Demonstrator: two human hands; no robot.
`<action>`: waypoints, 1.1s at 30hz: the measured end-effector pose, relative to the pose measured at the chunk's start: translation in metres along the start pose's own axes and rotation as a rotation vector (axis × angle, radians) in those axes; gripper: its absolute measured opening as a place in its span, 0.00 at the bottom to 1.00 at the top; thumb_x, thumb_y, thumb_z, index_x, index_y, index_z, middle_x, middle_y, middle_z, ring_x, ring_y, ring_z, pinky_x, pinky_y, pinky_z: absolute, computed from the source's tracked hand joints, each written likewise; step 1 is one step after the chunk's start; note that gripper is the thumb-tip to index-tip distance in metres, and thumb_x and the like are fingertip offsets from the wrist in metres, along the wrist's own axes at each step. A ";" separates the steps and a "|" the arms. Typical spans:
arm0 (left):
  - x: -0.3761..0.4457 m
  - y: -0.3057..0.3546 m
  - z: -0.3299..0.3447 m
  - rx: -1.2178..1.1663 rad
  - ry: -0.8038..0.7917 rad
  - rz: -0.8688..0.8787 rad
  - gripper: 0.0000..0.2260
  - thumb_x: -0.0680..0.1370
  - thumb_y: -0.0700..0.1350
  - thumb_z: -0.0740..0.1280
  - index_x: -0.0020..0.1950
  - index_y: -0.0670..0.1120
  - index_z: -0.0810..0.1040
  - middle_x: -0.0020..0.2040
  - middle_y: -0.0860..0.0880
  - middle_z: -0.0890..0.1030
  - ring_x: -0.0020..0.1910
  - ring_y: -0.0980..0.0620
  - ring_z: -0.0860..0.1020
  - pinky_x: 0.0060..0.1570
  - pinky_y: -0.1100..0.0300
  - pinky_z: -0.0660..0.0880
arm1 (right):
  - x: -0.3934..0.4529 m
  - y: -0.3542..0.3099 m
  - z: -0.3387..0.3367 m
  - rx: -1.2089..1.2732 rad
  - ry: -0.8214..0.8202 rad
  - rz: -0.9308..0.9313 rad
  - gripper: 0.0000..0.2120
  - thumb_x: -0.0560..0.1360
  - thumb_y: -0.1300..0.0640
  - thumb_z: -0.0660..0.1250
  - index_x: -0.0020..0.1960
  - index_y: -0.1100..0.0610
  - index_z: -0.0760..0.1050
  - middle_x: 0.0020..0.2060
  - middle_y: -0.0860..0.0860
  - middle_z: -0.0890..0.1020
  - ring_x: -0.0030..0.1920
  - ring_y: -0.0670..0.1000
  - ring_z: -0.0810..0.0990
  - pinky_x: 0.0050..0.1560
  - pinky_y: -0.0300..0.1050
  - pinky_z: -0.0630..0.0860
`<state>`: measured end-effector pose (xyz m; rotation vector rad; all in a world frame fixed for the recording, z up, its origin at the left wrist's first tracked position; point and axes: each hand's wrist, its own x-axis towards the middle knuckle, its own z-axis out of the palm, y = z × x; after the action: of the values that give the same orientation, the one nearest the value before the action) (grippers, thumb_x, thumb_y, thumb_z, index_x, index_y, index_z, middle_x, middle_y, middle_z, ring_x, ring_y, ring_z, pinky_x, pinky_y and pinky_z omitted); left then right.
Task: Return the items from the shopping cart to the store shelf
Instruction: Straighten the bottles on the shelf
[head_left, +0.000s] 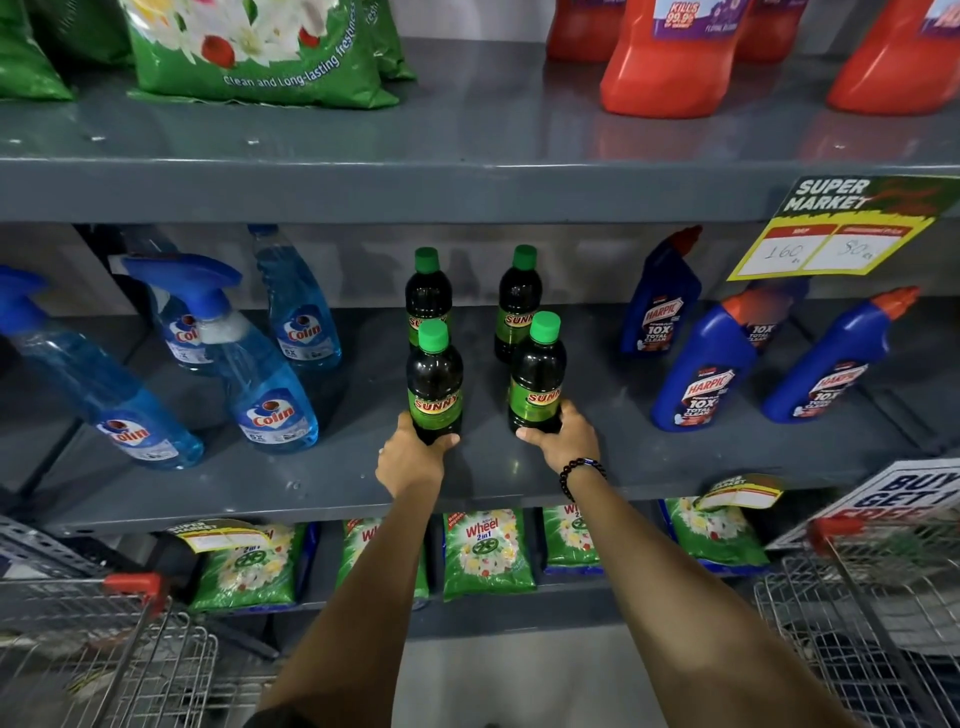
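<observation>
Head view, middle shelf: front bottles stand ahead of two rear bottles.
Left hand: wrapped around left Sunny bottle base.
Right hand: wrapped around right Sunny bottle base.
Advice: seat both flat, aligned, before letting go.

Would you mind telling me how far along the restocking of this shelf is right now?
Done: two Sunny bottles already stand at the back of the middle shelf. In hand: the left hand and right hand each grip another Sunny bottle, both upright on the shelf. Left: letting go; whatever remains in the carts cannot be made out.
</observation>
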<state>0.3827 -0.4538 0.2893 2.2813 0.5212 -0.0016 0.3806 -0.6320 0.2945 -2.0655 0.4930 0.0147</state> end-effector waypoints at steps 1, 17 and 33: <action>0.000 0.000 0.000 0.002 0.000 0.001 0.24 0.68 0.54 0.73 0.58 0.44 0.72 0.55 0.40 0.82 0.55 0.37 0.77 0.52 0.47 0.74 | 0.000 0.000 -0.001 -0.003 -0.005 -0.004 0.28 0.65 0.56 0.76 0.62 0.57 0.71 0.59 0.56 0.80 0.60 0.58 0.78 0.60 0.51 0.73; 0.001 0.004 -0.003 0.042 -0.015 -0.017 0.26 0.68 0.54 0.73 0.60 0.45 0.71 0.56 0.40 0.81 0.56 0.37 0.78 0.52 0.46 0.74 | -0.003 -0.001 0.006 -0.050 0.089 -0.020 0.29 0.61 0.50 0.78 0.58 0.58 0.73 0.55 0.56 0.83 0.56 0.57 0.80 0.54 0.50 0.76; 0.004 0.005 -0.003 0.085 -0.010 -0.022 0.25 0.67 0.55 0.73 0.58 0.44 0.71 0.54 0.41 0.82 0.54 0.38 0.78 0.51 0.48 0.75 | -0.005 -0.003 0.004 -0.101 0.078 -0.014 0.29 0.62 0.48 0.77 0.58 0.57 0.71 0.55 0.55 0.82 0.56 0.58 0.79 0.54 0.52 0.77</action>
<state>0.3873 -0.4535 0.2938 2.3572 0.5503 -0.0462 0.3782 -0.6257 0.2962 -2.1744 0.5358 -0.0504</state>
